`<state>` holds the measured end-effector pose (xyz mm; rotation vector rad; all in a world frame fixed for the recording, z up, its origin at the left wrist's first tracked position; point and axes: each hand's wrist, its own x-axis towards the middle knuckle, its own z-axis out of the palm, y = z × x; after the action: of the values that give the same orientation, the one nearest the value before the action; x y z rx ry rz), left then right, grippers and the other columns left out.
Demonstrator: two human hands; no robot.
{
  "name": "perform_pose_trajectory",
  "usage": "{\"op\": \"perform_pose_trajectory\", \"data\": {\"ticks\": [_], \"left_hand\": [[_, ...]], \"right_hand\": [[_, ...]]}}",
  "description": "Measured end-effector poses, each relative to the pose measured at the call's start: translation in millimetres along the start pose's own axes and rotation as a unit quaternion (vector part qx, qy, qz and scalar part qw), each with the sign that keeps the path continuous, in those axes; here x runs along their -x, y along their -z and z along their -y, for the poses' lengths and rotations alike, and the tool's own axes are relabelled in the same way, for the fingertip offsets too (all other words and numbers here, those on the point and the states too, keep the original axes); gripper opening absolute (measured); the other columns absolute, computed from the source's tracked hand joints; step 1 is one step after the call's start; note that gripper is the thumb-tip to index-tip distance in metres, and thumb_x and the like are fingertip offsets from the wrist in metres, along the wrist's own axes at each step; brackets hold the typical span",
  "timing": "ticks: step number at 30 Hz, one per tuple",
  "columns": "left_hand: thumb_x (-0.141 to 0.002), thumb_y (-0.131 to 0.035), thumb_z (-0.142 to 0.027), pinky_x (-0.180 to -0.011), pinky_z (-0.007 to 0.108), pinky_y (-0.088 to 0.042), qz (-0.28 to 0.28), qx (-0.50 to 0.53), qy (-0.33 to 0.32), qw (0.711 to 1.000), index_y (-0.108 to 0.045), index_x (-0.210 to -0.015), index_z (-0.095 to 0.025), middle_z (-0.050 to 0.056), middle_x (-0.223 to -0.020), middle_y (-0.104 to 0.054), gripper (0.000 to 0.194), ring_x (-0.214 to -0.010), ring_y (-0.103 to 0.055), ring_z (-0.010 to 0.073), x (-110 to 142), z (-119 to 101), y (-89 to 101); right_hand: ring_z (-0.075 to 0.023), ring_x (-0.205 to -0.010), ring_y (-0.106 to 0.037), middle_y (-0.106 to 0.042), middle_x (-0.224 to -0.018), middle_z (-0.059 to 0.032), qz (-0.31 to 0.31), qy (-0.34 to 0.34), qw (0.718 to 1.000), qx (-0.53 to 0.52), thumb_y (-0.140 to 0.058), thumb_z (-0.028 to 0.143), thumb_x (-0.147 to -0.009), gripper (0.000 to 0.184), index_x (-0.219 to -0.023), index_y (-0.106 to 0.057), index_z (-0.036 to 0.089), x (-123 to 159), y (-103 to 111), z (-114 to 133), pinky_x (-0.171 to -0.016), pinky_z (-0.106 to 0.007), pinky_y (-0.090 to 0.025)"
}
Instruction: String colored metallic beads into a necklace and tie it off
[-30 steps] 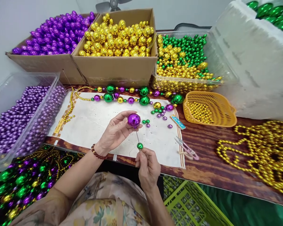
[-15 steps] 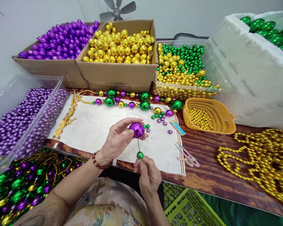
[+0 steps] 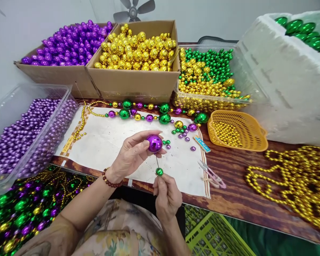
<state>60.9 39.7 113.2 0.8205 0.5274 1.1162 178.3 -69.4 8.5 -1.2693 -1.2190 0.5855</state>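
Note:
My left hand (image 3: 130, 153) pinches a large shiny purple bead (image 3: 155, 143) between thumb and fingers, above the white cloth (image 3: 96, 142). Below it, my right hand (image 3: 167, 195) is closed on a thin needle (image 3: 157, 161) that points up to the underside of the purple bead. A small green bead (image 3: 159, 171) sits on the needle just above my right fingertips. How far the needle enters the purple bead is hidden. Loose small green and lilac beads (image 3: 187, 139) lie on the cloth beyond my hands, near a strung bead garland (image 3: 149, 117).
Behind stand boxes of purple beads (image 3: 69, 46) and gold beads (image 3: 136, 49). A clear tub (image 3: 5, 103) is at left, another (image 3: 245, 81) at back right. A yellow basket (image 3: 252, 137), thread snips (image 3: 212, 174) and gold bead strands (image 3: 304, 185) lie to the right.
Both hands have risen slightly, and the green bead on the needle is a little closer to the purple bead. The grip of each hand looks the same.

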Motion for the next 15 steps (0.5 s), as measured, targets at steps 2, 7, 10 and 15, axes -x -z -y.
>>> {"op": "perform_pose_trajectory", "data": {"ticks": [2,7,10,15], "left_hand": [[-0.086,-0.075,-0.034,-0.078,0.029,-0.059,-0.003,0.004,-0.006,1.000,-0.076,-0.115,-0.024,0.008,-0.111,-0.074,0.030,-0.085,-0.074,0.0175,-1.0,-0.1,2.5],[-0.087,-0.074,-0.036,-0.083,0.032,-0.059,0.003,0.000,0.012,1.000,-0.073,-0.119,-0.023,0.010,-0.118,-0.073,0.034,-0.088,-0.074,0.0193,-3.0,-0.7,6.0],[-0.089,-0.071,-0.037,-0.083,0.034,-0.059,0.006,0.009,0.013,1.000,-0.072,-0.116,-0.023,0.010,-0.119,-0.072,0.030,-0.086,-0.074,0.0192,-3.7,-1.6,6.6],[-0.092,-0.067,-0.033,-0.082,0.030,-0.059,0.006,0.001,0.000,1.000,-0.072,-0.115,-0.022,0.011,-0.127,-0.069,0.025,-0.094,-0.074,0.0201,-3.0,-1.5,6.0]], "right_hand": [[-0.0083,-0.045,-0.050,-0.057,-0.063,0.0043,-0.016,-0.015,1.000,-0.014,-0.048,0.017,-0.102,0.015,-0.103,-0.063,0.020,-0.3,-0.4,-1.6,-0.047,-0.022,-0.041],[-0.0093,-0.047,-0.054,-0.058,-0.062,0.0038,0.008,0.012,1.000,0.000,-0.048,0.017,-0.101,0.015,-0.102,-0.063,0.020,-2.9,2.6,-1.1,-0.049,-0.022,-0.043],[-0.0086,-0.044,-0.053,-0.058,-0.060,0.0045,0.044,0.044,0.998,0.016,-0.049,0.015,-0.100,0.015,-0.102,-0.063,0.020,-4.9,2.7,-0.5,-0.048,-0.022,-0.042],[-0.0074,-0.041,-0.053,-0.061,-0.062,0.0051,0.043,0.021,0.999,-0.014,-0.048,0.014,-0.101,0.014,-0.100,-0.061,0.020,-3.6,0.2,-6.7,-0.046,-0.020,-0.042]]}}
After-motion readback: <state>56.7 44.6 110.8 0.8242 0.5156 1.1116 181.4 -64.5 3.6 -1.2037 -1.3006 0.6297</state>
